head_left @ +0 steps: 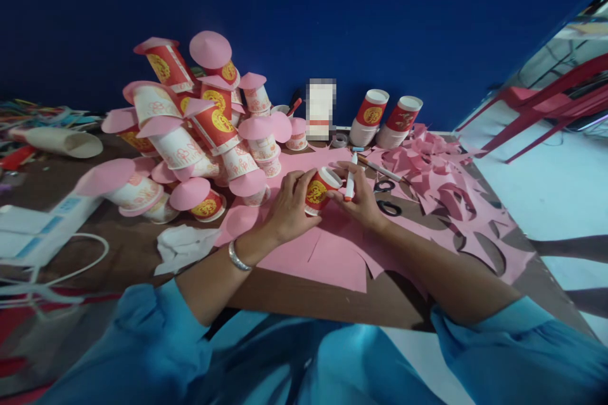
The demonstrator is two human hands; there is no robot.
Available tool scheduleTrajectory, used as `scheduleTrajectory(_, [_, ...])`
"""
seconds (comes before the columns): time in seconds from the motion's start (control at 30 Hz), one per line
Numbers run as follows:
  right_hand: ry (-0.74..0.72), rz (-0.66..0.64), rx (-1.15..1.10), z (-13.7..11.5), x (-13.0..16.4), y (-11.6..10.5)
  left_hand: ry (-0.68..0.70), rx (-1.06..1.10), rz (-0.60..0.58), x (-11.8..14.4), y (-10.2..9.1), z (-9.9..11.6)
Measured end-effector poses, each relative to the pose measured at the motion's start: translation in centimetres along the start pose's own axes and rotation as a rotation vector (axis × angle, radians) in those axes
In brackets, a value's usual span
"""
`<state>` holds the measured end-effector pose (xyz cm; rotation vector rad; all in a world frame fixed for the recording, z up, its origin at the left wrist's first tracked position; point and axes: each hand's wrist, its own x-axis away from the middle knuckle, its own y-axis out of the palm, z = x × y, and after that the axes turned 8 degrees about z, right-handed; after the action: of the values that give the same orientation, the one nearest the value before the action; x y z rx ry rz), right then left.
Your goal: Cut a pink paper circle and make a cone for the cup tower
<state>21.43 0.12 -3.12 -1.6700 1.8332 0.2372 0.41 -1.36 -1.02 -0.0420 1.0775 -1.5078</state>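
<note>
"How is the red cup gripped?"
"It is clasped by the left hand, fingers curled around its side, and touched by the right hand, in which a white marker is pinched."
"Where is it held?"
"Over pink paper, between the front and back edges of the table."

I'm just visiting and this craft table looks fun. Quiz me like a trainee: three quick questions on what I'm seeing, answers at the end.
1. Which wrist wears the silver bracelet?
2. What is held in the fingers of the right hand?
A) scissors
B) a white pen
C) a roll of tape
3. True or false: the left hand holds a red paper cup.

Key: 1. The left; 2. B; 3. True.
</note>
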Motion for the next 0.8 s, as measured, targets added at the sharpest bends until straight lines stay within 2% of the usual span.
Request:
scheduleTrajectory(0.17, [-0.017,-0.007,-0.028,-0.8,-0.4,-0.6,-0.078,0.264,-0.006,0.0,0.5,-1.1])
scheduleTrajectory(0.33, [0.063,-0.095,-0.194,-1.4,-0.9,-1.2,-0.134,0.401,-0.007,-0.3,0.1,-1.0])
scheduleTrajectory(0.5, [0.099,-0.102,-0.181,-1.3,-1.2,-1.7,-0.198,0.287,-0.035,-0.6,-0.4,-0.5])
scheduleTrajectory(0.63, [0.127,-0.165,-0.302,-1.4,-1.2,-1.4,-0.132,0.155,0.075,-0.6,-0.1,-0.7])
scheduleTrajectory(0.8, [0.144,-0.143,-0.299,-1.1,-1.2,-1.0,-0.042,0.019,0.084,-0.4,0.0,-0.6])
